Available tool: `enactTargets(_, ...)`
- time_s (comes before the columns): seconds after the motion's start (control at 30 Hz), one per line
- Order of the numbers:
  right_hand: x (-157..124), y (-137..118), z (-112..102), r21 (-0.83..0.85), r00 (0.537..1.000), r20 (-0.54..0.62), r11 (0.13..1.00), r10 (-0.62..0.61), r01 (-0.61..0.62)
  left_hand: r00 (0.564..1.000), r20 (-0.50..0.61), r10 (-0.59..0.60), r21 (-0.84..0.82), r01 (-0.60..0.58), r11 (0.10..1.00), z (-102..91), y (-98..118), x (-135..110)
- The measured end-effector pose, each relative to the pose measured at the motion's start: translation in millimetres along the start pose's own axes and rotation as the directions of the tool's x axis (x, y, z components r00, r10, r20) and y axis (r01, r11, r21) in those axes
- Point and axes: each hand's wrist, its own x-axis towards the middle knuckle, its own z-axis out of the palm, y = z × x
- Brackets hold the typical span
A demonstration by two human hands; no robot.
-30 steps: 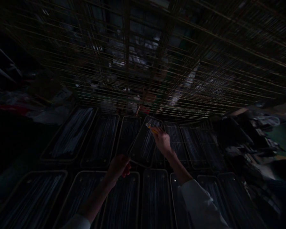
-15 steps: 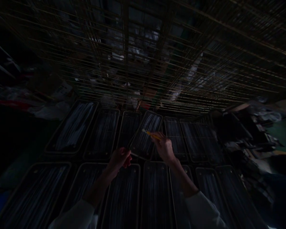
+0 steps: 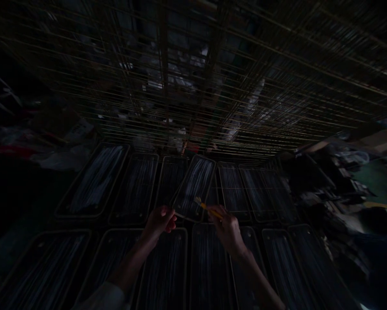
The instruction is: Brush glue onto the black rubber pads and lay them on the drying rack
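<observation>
In dim light, my left hand (image 3: 162,218) pinches the lower left corner of a dark rectangular panel (image 3: 195,187) with rounded corners and whitish streaks. The panel sits askew, overlapping its neighbours in the far row. Wrapped in the fingers of my right hand (image 3: 227,228) is a small brush (image 3: 209,209) with a yellow handle and pale tip. That tip is over the lower part of the tilted panel; whether it touches the surface I cannot tell.
Several similar streaked panels lie in two rows, one far (image 3: 93,181) and one near (image 3: 209,262). Behind them rises a wire rack (image 3: 167,99) with thin bars. Pale plastic (image 3: 59,159) lies at left, and dark clutter (image 3: 329,189) stands at right.
My right hand and the brush have come nearer to me, from the panel's middle toward its lower end. My left hand stays at the panel's corner. The view has shifted slightly.
</observation>
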Motion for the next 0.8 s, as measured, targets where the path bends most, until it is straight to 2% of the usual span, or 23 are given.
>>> enactTargets(0.07, -10, -5, -1, 0.053, 0.998, 0.039, 0.998, 0.039, -0.041, 1.000, 0.001, 0.022, -0.011, -0.022, 1.000, 1.9, 3, -2)
enactTargets(0.13, -21, -13, -6, 0.157, 0.992, 0.029, 0.979, 0.124, -0.127, 0.998, -0.006, 0.056, -0.018, -0.056, 0.998, 4.4, 6, -5)
enactTargets(0.2, -27, -19, -16, 0.275, 0.974, -0.062, 0.941, 0.220, -0.195, 0.997, -0.016, 0.076, -0.018, -0.076, 0.997, 7.5, 13, -9)
enactTargets(0.27, -29, -20, -30, 0.349, 0.937, -0.191, 0.913, 0.292, -0.214, 0.992, -0.025, 0.122, -0.042, -0.123, 0.992, 10.7, 23, -14)
enactTargets(0.37, -30, -15, -49, 0.360, 0.872, -0.356, 0.910, 0.336, -0.204, 0.965, -0.004, 0.261, -0.172, -0.257, 0.951, 12.5, 41, -20)
enactTargets(0.47, -36, -6, -60, 0.316, 0.823, -0.448, 0.923, 0.350, -0.221, 0.919, -0.001, 0.395, -0.275, -0.380, 0.883, 4.2, 62, -19)
enactTargets(0.57, -44, 0, -64, 0.312, 0.795, -0.479, 0.919, 0.372, -0.242, 0.870, -0.051, 0.491, -0.306, -0.482, 0.821, -20.2, 86, -13)
enactTargets(0.67, -48, 1, -63, 0.340, 0.790, -0.482, 0.912, 0.380, -0.232, 0.831, -0.158, 0.533, -0.346, -0.552, 0.758, -58.1, 96, -5)
enactTargets(0.73, -49, -2, -60, 0.344, 0.784, -0.491, 0.912, 0.379, -0.226, 0.808, -0.272, 0.523, -0.348, -0.589, 0.729, -85.3, 89, -1)
enactTargets(0.8, -49, -8, -56, 0.356, 0.771, -0.505, 0.907, 0.389, -0.225, 0.792, -0.374, 0.482, -0.367, -0.604, 0.707, -108.8, 71, 2)
